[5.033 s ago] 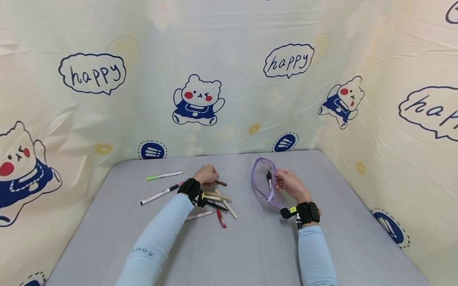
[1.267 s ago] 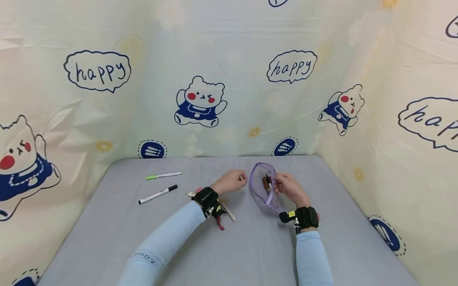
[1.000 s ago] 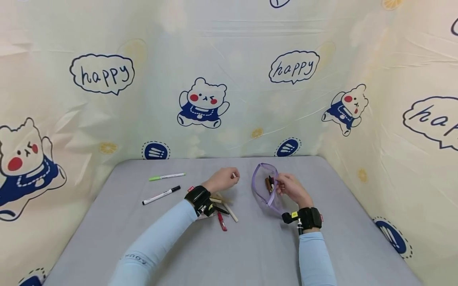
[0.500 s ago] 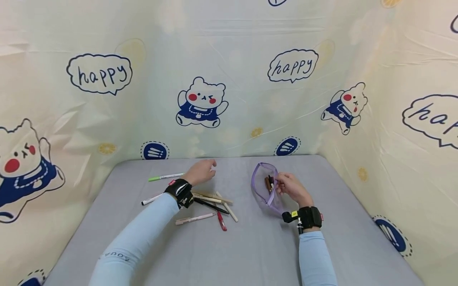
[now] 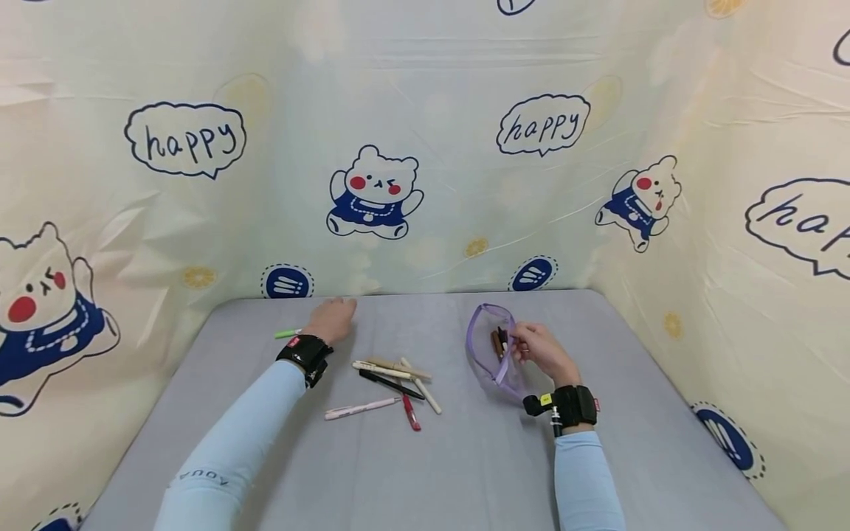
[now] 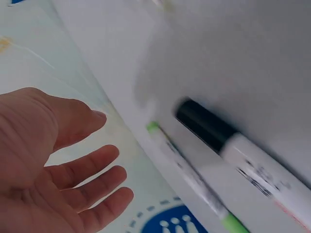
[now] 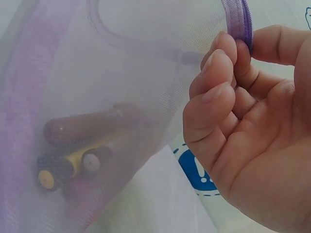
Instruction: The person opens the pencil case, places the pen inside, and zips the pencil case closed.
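My left hand (image 5: 332, 321) hovers over the far left of the table, holding nothing, its thumb and fingers apart in the left wrist view. Nearest to it are a white marker with a black cap (image 6: 206, 125), hidden behind the arm in the head view, and a green-and-white marker (image 5: 287, 334), partly covered. With thumb and fingertips, my right hand (image 5: 544, 350) pinches the zipper edge of a purple mesh pouch (image 5: 470, 341), whose mouth gapes. Inside the pouch lie a brown pen (image 7: 82, 127) and several dark-ended pens, blurred by the mesh.
Mid-table, a loose pile holds a tan pen (image 5: 398, 367), a cream pen (image 5: 378, 369), a black pen (image 5: 390, 384) and a white pen (image 5: 425, 391). A red pen (image 5: 411, 413) and a pale pink pen (image 5: 358, 409) lie nearer. Printed cloth (image 5: 451, 199) stands behind the grey table (image 5: 478, 472).
The brown pen, at my left fingers five seconds ago, is now in the pouch. My left hand has moved left from beside the pouch, past the pile. The right hand keeps its grip.
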`<state>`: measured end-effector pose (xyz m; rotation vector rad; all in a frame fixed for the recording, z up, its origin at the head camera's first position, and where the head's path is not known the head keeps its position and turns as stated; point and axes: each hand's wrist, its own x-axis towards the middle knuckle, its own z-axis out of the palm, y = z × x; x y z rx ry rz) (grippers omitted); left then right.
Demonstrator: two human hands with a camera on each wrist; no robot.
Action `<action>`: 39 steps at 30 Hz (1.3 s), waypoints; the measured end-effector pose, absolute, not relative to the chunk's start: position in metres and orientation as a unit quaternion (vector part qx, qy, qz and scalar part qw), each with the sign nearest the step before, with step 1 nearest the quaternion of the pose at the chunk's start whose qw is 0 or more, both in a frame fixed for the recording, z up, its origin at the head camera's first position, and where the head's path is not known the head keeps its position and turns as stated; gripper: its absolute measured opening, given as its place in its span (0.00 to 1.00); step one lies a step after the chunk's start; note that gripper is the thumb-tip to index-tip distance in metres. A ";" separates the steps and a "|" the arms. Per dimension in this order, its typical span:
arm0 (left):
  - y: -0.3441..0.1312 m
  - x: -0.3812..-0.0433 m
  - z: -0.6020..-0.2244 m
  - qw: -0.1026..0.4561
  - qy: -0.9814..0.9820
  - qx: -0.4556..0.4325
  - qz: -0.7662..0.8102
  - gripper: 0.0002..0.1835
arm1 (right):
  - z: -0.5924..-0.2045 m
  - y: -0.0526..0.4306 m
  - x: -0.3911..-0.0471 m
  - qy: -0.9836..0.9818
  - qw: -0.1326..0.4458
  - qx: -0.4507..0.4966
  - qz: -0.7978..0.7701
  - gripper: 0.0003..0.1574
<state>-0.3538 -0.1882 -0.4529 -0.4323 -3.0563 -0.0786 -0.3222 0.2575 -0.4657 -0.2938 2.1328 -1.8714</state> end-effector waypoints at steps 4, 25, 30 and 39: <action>-0.205 -0.357 -0.462 0.017 -0.992 -0.125 -0.013 0.14 | -0.466 0.258 -0.322 0.742 0.144 -0.108 -0.645 0.17; -0.239 -0.347 -0.480 0.014 -0.998 -0.052 -0.034 0.04 | -0.466 0.259 -0.319 0.743 0.141 -0.099 -0.646 0.22; -0.237 -0.347 -0.477 0.001 -0.997 -0.067 -0.039 0.04 | -0.466 0.257 -0.319 0.747 0.141 -0.092 -0.643 0.20; -0.221 -0.349 -0.474 0.047 -0.992 -0.114 -0.015 0.02 | -0.465 0.258 -0.317 0.749 0.140 -0.089 -0.642 0.20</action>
